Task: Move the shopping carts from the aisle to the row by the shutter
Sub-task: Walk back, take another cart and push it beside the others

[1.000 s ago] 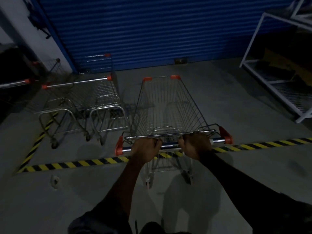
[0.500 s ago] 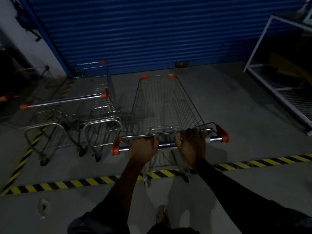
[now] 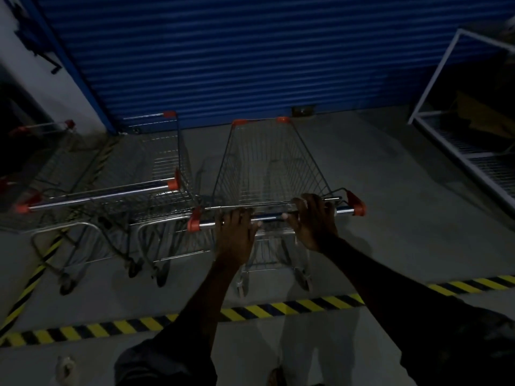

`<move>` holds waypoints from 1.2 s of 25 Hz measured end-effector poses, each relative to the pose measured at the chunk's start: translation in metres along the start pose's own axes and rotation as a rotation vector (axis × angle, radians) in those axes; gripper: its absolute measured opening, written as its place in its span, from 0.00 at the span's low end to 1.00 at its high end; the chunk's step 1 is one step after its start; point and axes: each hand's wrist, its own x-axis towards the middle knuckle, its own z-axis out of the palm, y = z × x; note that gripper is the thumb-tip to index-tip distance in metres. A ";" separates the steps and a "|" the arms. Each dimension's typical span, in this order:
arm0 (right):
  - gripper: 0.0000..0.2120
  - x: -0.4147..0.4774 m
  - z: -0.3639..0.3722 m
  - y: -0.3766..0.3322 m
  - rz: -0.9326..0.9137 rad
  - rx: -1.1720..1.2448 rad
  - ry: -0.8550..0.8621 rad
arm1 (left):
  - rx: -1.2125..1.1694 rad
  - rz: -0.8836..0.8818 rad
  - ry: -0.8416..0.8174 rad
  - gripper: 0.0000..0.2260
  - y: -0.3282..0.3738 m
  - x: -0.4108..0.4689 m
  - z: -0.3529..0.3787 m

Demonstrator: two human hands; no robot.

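Could clip the parked cart (image 3: 133, 190) just left of the pushed cart (image 3: 267, 168) if steered crooked (gap already slim at the handle end); could also roll on into the shutter (image 3: 250, 51) if pushed too hard; left hand (image 3: 235, 235) and right hand (image 3: 313, 221) both closed around the handle (image 3: 271, 217), basket stretching ahead toward the shutter.

Held cart (image 3: 267, 168) facing the shutter (image 3: 250, 57), parked carts (image 3: 117, 190) just left, shelving rack (image 3: 468, 140) right, floor tape (image 3: 278, 307) behind.
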 end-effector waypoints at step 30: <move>0.24 0.170 0.050 -0.026 0.124 -0.137 -0.339 | -0.266 -0.039 -0.447 0.38 -0.097 0.122 0.031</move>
